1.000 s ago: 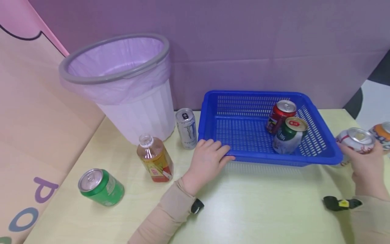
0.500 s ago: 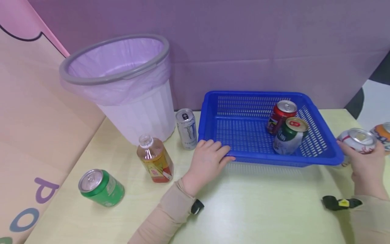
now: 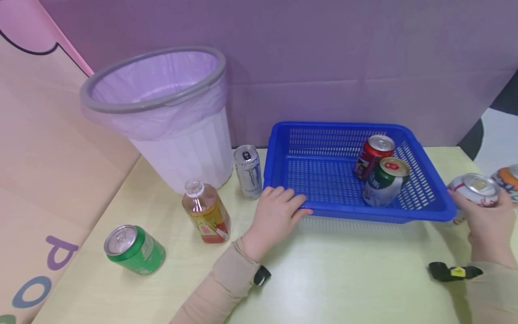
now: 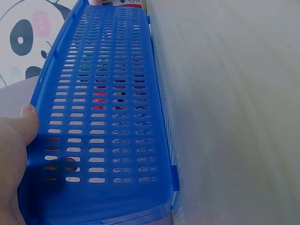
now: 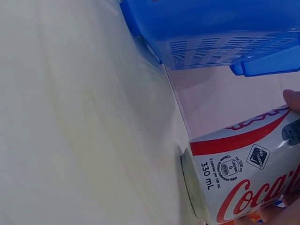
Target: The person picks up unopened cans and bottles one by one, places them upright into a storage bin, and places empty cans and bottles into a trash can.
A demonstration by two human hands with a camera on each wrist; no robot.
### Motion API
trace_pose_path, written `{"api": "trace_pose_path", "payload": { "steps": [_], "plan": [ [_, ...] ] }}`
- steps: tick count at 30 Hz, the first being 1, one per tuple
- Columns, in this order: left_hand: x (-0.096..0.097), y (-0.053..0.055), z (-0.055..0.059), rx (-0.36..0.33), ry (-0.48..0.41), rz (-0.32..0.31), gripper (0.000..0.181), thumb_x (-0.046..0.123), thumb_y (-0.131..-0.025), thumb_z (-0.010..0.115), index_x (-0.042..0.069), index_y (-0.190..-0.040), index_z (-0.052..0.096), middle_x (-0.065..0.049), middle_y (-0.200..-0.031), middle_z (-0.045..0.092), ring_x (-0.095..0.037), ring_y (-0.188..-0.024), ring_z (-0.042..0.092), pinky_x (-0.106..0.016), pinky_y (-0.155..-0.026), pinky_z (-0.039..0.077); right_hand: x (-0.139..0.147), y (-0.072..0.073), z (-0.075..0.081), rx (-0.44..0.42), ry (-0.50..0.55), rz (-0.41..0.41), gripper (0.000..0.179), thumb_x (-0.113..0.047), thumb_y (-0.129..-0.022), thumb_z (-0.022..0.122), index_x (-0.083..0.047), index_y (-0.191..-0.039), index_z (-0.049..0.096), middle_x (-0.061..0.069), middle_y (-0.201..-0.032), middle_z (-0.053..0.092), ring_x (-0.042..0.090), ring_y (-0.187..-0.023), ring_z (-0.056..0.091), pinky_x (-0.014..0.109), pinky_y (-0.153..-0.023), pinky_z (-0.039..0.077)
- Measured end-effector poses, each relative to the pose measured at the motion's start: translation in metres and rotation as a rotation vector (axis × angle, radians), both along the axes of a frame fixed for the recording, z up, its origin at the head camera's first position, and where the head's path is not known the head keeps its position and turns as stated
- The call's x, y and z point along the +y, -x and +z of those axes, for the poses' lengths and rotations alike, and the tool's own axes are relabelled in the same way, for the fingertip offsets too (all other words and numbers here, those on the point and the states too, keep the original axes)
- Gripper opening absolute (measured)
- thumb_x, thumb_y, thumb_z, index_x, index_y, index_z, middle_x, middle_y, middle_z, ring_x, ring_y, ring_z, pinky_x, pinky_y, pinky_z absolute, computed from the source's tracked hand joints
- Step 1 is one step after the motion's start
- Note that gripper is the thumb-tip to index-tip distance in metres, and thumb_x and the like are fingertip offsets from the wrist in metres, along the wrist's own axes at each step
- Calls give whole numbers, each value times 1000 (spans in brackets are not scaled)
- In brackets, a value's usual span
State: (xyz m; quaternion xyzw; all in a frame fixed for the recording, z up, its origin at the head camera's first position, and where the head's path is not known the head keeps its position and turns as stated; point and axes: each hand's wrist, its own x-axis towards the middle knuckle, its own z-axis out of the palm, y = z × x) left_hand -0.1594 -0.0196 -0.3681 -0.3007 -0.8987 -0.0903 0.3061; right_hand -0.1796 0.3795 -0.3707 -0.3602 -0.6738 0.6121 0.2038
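My left hand (image 3: 277, 218) grips the near left rim of the blue plastic basket (image 3: 352, 210), fingers over the edge and thumb along the outside. Off the basket's right side, my right hand (image 3: 491, 222) holds a white and red Coca-Cola can (image 5: 253, 168), its base close to the table in the right wrist view. Inside the basket, toward the right, stand a red can (image 3: 374, 155) and a green and white can (image 3: 384, 182). An orange and white can (image 3: 507, 182) is just beyond my right hand, partly cut off by the frame.
A white bin (image 3: 190, 144) with a purple liner stands at the back left. Near it are a slim Monster can (image 3: 248, 173) and an uncapped bottle (image 3: 207, 216) with a yellow label. A green can (image 3: 137, 249) sits at the table's left. A purple partition (image 3: 323, 67) rises behind.
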Motion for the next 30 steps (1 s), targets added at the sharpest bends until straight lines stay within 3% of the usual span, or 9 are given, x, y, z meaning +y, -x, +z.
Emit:
{"api": "trace_pose_path", "payload": {
  "steps": [8,16,21,24,30],
  "plan": [
    [0,0,0,-6,-9,-4,29,48,-87,60,23,-98,69,8,-83,64,-12,-75,55,-28,-72,37,3,-1,-6,-21,-71,42,78,-13,-76,78,-27,-141,39,-24,-120,49,-7,-108,46,10,-102,31],
    [0,0,-1,-7,-6,-5,29,48,-88,60,23,-98,69,8,-83,64,-12,-75,55,-28,-71,37,4,1,-4,29,18,-4,80,-5,-69,82,-26,-137,46,-24,-105,52,-6,-104,46,2,-82,36],
    [0,0,-1,-5,-5,-4,29,48,-87,60,23,-98,69,8,-83,65,-12,-75,56,-28,-71,37,1,-1,-1,27,26,-9,79,-3,-72,78,-26,-139,44,-24,-103,49,-6,-104,44,6,-96,32],
    [0,0,-1,-5,-6,-6,29,48,-88,60,23,-97,69,8,-83,65,-12,-75,56,-28,-71,37,5,1,-6,51,9,3,78,-2,-73,77,-24,-139,44,-22,-108,50,-5,-107,45,15,-106,28],
    [0,0,-1,-7,-6,-6,29,48,-88,60,23,-97,69,8,-83,65,-12,-75,56,-28,-71,37,30,11,-30,57,-86,24,81,-10,-68,84,-27,-137,47,-22,-111,52,-5,-103,46,6,-90,34]
  ]
}}
